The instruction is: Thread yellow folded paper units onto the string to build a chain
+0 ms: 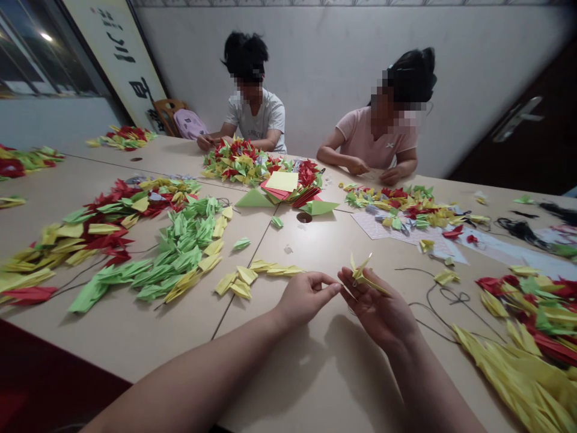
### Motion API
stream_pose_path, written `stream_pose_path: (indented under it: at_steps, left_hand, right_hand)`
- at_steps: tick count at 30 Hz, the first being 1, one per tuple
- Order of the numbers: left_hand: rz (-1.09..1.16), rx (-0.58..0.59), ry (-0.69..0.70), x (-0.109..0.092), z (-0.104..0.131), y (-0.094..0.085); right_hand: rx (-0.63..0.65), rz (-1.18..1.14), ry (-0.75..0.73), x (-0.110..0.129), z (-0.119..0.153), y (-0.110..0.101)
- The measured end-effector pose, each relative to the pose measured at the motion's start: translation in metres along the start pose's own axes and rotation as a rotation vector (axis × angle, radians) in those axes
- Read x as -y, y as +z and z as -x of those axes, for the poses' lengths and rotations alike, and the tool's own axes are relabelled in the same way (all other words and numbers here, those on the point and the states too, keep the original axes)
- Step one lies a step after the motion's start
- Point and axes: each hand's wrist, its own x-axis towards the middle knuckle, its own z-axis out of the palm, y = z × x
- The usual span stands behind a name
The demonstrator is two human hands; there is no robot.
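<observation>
A small yellow folded paper crane [360, 270] with pointed tips rests across the fingers of my right hand [376, 310], held there with the palm turned up. Thumb and fingers pressed together, my left hand [304, 297] meets the right fingertips; whatever it pinches is too small to make out. Just beyond my left hand lie several yellow folded paper pieces [243, 279]. Farther left is a heap of green folded paper pieces [184, 246]. Dark cord [433, 300] loops over the table to the right of my right hand.
Two people [256, 114] [383, 135] sit across the table [288, 361], their hands near mixed paper heaps [243, 162]. Square paper sheets [283, 181] lie mid-table. Red, yellow and green strands [103, 222] spread at left, a large yellow heap [518, 373] at right.
</observation>
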Motion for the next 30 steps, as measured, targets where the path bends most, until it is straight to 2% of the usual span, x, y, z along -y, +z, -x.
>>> stream_pose_path:
  at_steps: [7, 30]
  left_hand:
    - [-0.008, 0.035, -0.005, 0.0043, -0.0005, 0.0006]
    - [0.166, 0.029, -0.029, 0.003, -0.0015, 0.002]
  right_hand:
    - [0.002, 0.008, 0.007, -0.0015, 0.0, 0.0018]
    - [0.031, -0.025, 0.026, -0.0089, -0.0003, 0.0051]
